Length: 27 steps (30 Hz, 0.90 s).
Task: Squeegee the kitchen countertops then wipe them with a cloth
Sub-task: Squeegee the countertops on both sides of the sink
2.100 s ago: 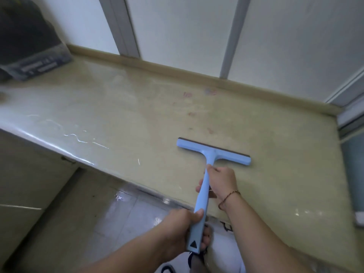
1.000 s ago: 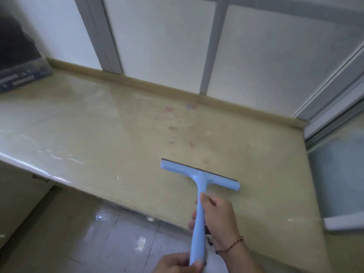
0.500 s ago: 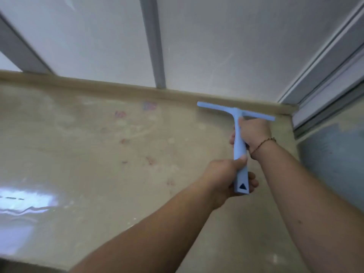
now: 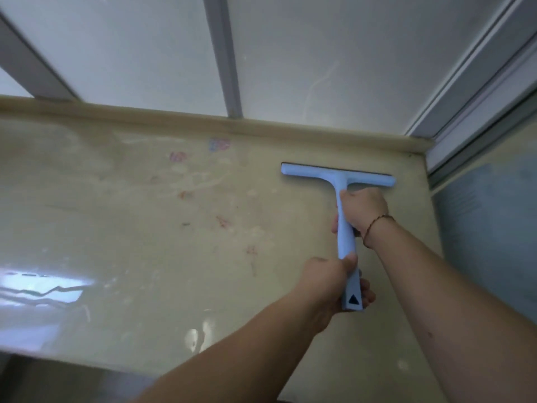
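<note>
Two hands share one squeegee on the bench, w/ nothing else resting on it in view. Far left of the bench, near the front edge, a bright glare patch shows a wet sheen; toward the back edge, mid-bench, sit small red and blue marks, faint smears round them. Moving right: left hand is wrapped round the handle's tail end, thumb on top, just above the black triangle mark. Right hand is curled round the handle higher up, close under the crossbar; a thin bracelet circles that wrist. Blade sits near the back right corner, just short of the raised back lip, roughly parallel to it.

Doing the stroke well, imo: keep the blade flat along its whole width, even pressure from both hands, pull straight toward the front edge w/o lifting, then overlap the next pass leftward so the marks and wet patch get covered. Tilt the handle low enough that the rubber bites, not the plastic.

Squeegee looks: pale blue plastic, T-shaped, dark rubber strip along the far edge of the crossbar, long flat handle. Looks intact; blade contact w/ the bench can't be confirmed.
</note>
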### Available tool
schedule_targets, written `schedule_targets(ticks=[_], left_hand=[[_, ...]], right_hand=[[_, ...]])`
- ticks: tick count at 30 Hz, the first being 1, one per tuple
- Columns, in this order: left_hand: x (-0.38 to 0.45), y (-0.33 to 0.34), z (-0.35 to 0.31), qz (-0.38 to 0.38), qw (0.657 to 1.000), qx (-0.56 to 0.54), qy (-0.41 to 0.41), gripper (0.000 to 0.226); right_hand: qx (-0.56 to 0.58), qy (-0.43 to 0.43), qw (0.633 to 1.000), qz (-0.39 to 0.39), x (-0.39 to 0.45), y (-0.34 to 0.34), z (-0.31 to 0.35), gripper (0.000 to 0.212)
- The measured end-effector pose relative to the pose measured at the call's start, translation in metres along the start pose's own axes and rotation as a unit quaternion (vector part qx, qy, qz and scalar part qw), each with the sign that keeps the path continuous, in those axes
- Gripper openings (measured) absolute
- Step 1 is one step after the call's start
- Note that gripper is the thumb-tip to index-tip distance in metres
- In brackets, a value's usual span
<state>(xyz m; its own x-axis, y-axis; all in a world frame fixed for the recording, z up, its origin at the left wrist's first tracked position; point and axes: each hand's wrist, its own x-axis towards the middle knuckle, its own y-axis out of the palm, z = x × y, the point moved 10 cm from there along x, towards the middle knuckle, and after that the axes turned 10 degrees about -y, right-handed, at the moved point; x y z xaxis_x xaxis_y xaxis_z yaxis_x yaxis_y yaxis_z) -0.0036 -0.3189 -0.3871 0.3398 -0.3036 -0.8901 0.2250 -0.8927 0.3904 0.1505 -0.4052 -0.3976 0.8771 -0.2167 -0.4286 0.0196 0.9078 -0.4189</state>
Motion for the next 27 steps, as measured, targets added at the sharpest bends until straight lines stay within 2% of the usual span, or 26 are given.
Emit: schedule_targets(ticks=[8,12,15,19,23,27], left_hand=[[-0.031,-0.04,0.117,-0.019,0.999,0.022,-0.023,0.031],[-0.045,-0.053,0.178,-0.004,0.998,0.03,-0.054,0.034],[-0.065,-0.057,0.214,0.01,0.998,0.032,-0.062,0.023],[-0.08,-0.066,0.245,-0.005,0.998,0.054,-0.013,0.017],[-0.091,-0.068,0.267,0.016,0.997,0.01,-0.073,0.022],[-0.092,-0.067,0.272,0.023,0.997,-0.002,-0.08,0.024]], right_hand=[[-0.013,0.016,1.0,0.012,-0.12,0.007,-0.051,0.033],[-0.006,0.033,0.999,0.007,-0.183,0.003,-0.081,0.031],[-0.006,0.041,0.999,0.002,-0.22,-0.002,-0.1,0.033],[-0.025,0.028,0.999,0.004,-0.256,-0.009,-0.111,0.034],[-0.019,0.036,0.999,0.006,-0.28,-0.011,-0.123,0.035],[-0.006,0.049,0.999,0.011,-0.284,-0.008,-0.125,0.037]])
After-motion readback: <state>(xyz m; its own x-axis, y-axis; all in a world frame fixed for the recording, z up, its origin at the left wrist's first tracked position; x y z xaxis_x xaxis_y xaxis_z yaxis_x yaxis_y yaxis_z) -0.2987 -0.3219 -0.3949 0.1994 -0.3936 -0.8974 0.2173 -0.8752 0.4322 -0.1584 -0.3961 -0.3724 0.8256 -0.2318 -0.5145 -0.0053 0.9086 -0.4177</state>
